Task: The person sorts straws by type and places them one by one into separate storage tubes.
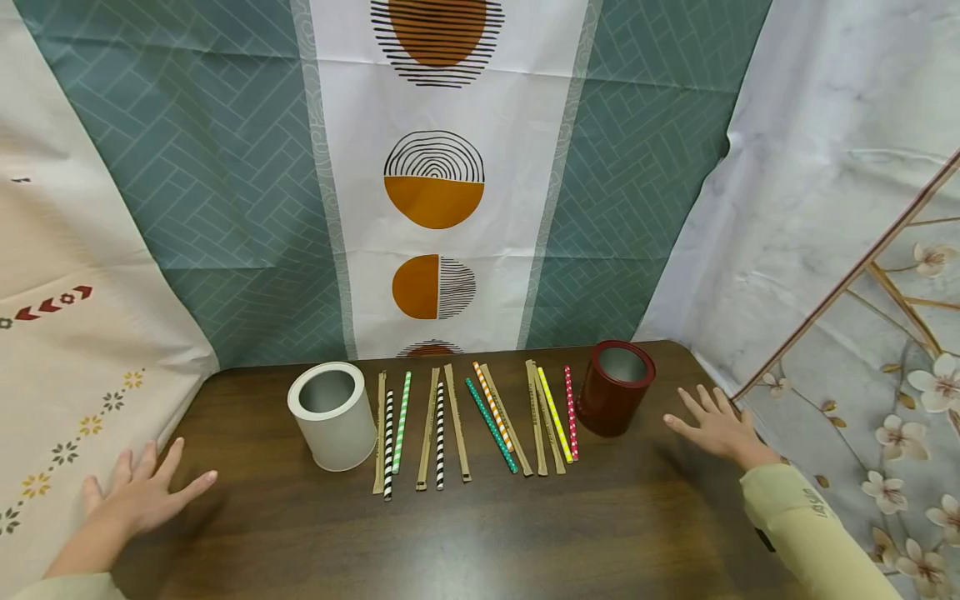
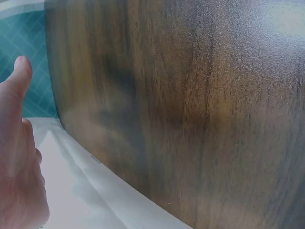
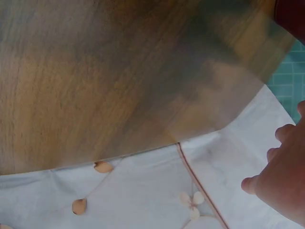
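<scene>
A row of patterned paper straws and brown paper wrappers lies across the dark wooden table. At the row's left end stands a white cup, at its right end a dark red cup. My left hand rests flat near the table's left edge with fingers spread, holding nothing. My right hand lies flat just right of the red cup, fingers spread and empty. The left wrist view shows my left hand beside bare wood. In the right wrist view my right hand hovers past the table edge.
Patterned cloth backdrops hang behind the table: a teal and white one with orange circles, a cream one on the left, a floral one on the right. The red cup's corner shows at the right wrist view's top.
</scene>
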